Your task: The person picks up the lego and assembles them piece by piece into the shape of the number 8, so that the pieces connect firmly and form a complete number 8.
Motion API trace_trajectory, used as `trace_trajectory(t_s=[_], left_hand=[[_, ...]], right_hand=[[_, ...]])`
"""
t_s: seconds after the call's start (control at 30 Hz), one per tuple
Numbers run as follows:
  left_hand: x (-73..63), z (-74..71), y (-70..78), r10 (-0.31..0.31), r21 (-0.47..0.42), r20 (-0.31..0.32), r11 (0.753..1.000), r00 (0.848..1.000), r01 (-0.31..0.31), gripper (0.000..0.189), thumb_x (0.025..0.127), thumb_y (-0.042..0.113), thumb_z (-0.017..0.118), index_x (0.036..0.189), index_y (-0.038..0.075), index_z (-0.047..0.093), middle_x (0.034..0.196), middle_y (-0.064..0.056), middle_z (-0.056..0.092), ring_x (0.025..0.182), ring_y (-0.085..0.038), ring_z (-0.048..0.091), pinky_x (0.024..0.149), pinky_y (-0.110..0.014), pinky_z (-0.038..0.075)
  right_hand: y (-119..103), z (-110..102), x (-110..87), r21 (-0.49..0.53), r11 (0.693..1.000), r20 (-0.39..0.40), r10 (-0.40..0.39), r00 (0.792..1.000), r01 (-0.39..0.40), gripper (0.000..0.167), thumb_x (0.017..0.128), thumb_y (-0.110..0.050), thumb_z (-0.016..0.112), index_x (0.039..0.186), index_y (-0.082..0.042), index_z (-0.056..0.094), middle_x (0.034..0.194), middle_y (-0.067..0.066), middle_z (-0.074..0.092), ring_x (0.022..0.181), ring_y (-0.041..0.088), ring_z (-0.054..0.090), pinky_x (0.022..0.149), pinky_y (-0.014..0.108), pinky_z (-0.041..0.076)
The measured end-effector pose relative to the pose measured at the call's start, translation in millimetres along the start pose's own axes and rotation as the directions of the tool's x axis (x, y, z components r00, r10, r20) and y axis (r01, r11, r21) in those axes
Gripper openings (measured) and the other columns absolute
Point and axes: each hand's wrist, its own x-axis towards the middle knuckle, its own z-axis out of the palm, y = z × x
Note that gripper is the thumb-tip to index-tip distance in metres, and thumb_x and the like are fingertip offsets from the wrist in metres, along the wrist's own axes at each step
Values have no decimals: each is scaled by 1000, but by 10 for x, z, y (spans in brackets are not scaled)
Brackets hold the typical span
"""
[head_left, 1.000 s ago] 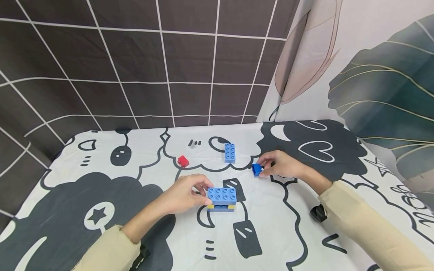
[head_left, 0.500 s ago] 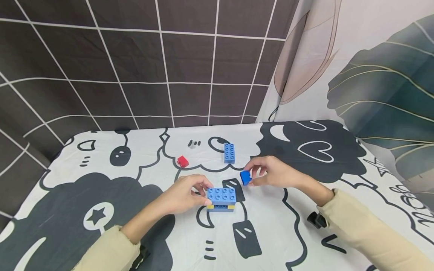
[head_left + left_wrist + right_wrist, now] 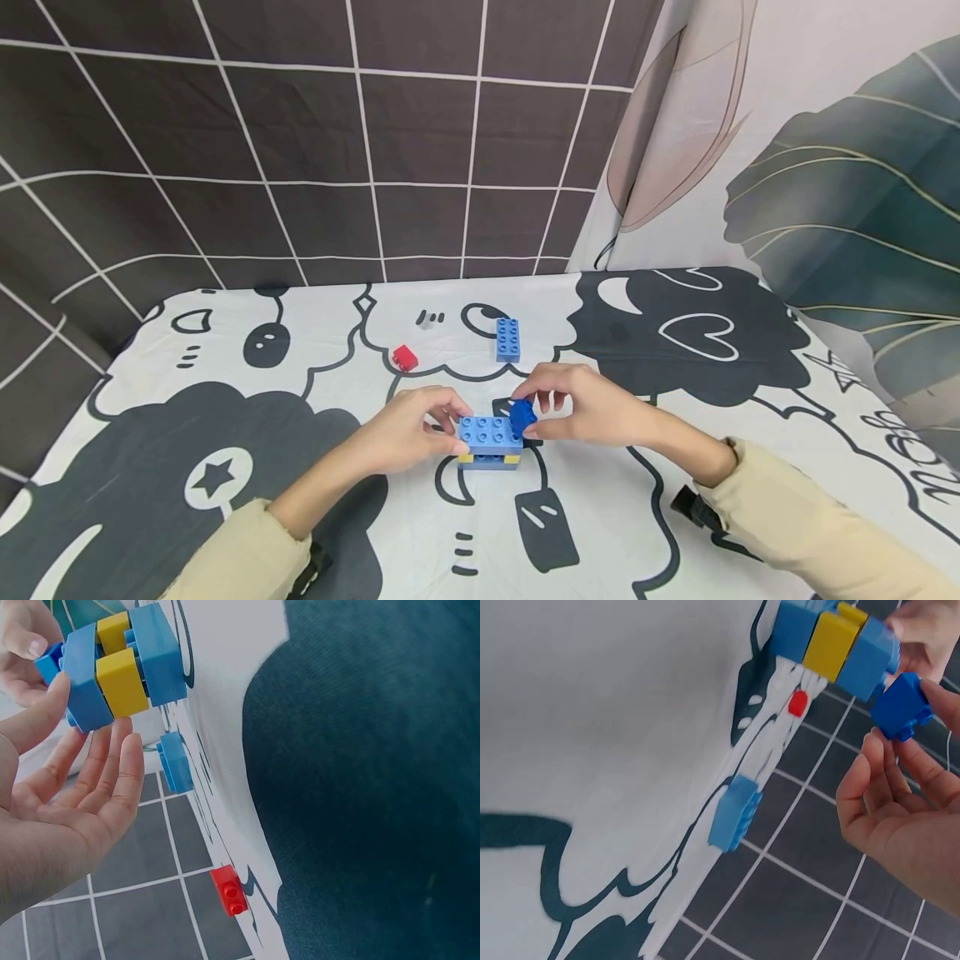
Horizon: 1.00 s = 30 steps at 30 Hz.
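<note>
A stack of toy building bricks (image 3: 486, 437) stands on the cloth: a light blue brick on top, yellow bricks (image 3: 123, 681) in the middle layer, and another light blue brick at the bottom. My left hand (image 3: 408, 432) grips the left end of the top brick between thumb and fingers. In my right hand (image 3: 596, 406) a small dark blue brick (image 3: 901, 706) is pinched between thumb and fingertips. It is tilted at the right end of the stack's top; in the right wrist view it lies close against the top brick's studs, and I cannot tell whether it is seated.
A loose light blue brick (image 3: 507, 340) lies behind the stack, and a small red brick (image 3: 405, 358) lies further left. The patterned cloth (image 3: 600, 517) covers the surface up to a dark grid-patterned backdrop (image 3: 300, 142).
My right hand has carried the dark blue brick left and toward me, from the cloth to the stack's right end, and turned it. The left hand and the stack have stayed in place.
</note>
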Motion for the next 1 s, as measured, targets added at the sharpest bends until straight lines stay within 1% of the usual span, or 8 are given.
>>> trace_trajectory(t_s=[0.2,0.37,0.5,0.63,0.7,0.87,1.0], left_hand=[[-1,4,7,3,2,0,1000,1000,-3,27,74,9,75,97,4,62,95,-4,63,82,-16,58,74,-32,51],[-2,5,7,-1,2,1,1000,1000,1,27,74,9,75,97,4,62,95,-3,63,82,-16,58,73,-30,51],[-2,4,3,-2,0,2,1000,1000,2,27,75,10,75,98,4,62,94,-3,63,83,-16,58,73,-26,50],[-1,4,0,-3,-4,3,1000,1000,3,27,75,10,75,98,4,62,94,-3,63,83,-16,58,72,-26,50],[0,3,-2,-1,-5,2,1000,1000,1,27,75,10,75,98,4,62,95,-3,63,83,-16,58,73,-28,51],[1,-3,-2,-3,-5,2,1000,1000,3,27,75,10,75,98,4,62,94,-3,63,83,-16,58,73,-30,51],[3,-8,0,-11,-2,4,1000,1000,11,28,75,11,75,99,4,62,94,-2,63,83,-16,58,73,-28,51]], right_hand=[[-58,53,2,-56,998,-22,16,1000,-17,30,74,-12,76,100,-3,66,86,-5,58,72,14,51,62,25,46],[-71,79,8,-64,998,-29,12,1000,-13,31,73,-13,76,101,-2,67,86,-4,58,71,14,51,61,26,46],[-83,100,13,-57,998,-22,22,1000,-23,31,74,-13,75,102,-2,66,87,-5,59,75,17,54,64,29,48],[-82,112,13,-60,997,-11,50,999,-51,32,76,-14,74,103,-2,65,89,-5,64,80,12,57,69,33,47],[-82,117,14,-65,996,-13,58,998,-59,32,76,-15,74,103,-1,65,91,-4,65,81,10,57,70,33,47],[-82,127,22,-71,997,-32,41,999,-43,32,74,-14,76,100,1,65,90,-3,65,81,10,56,71,32,47],[-74,124,32,-58,998,-35,26,999,-28,31,73,-15,76,99,1,66,87,-5,65,79,11,57,71,32,47]])
